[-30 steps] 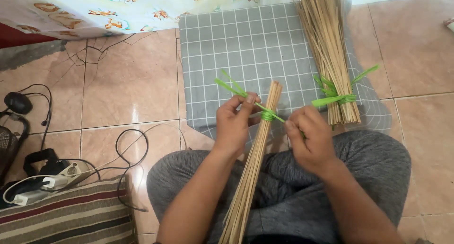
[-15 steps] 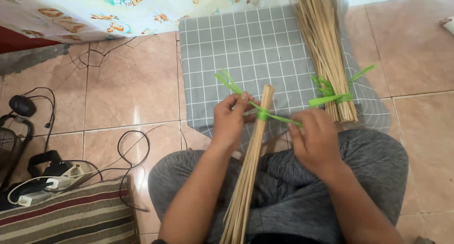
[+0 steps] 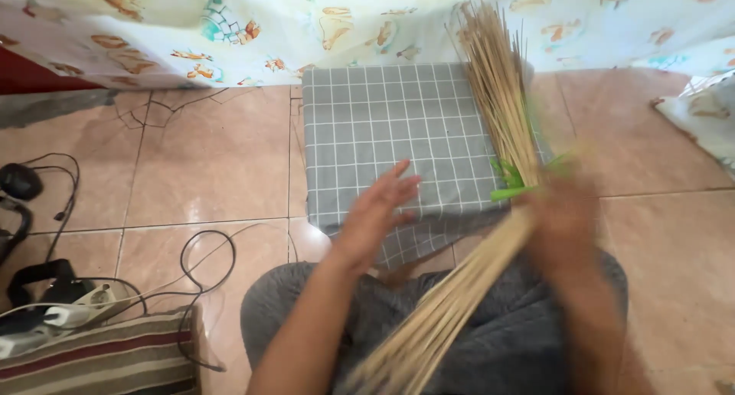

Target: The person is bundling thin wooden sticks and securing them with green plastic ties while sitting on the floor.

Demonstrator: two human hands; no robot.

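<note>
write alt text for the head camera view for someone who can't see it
A seated person's blurred right hand grips a bundle of thin sticks tied with green strip, while the left hand hovers open over a grey checked cushion on tiled floor.

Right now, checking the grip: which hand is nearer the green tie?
Right. The right hand blurs directly against the green tie; the left hand is open, apart, over the grey checked cushion.

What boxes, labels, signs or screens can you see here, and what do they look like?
No boxes, labels, signs or screens show.
Nearest such thing: a white power strip at the lower left on the tiled floor, with black cables looping beside it.
</note>
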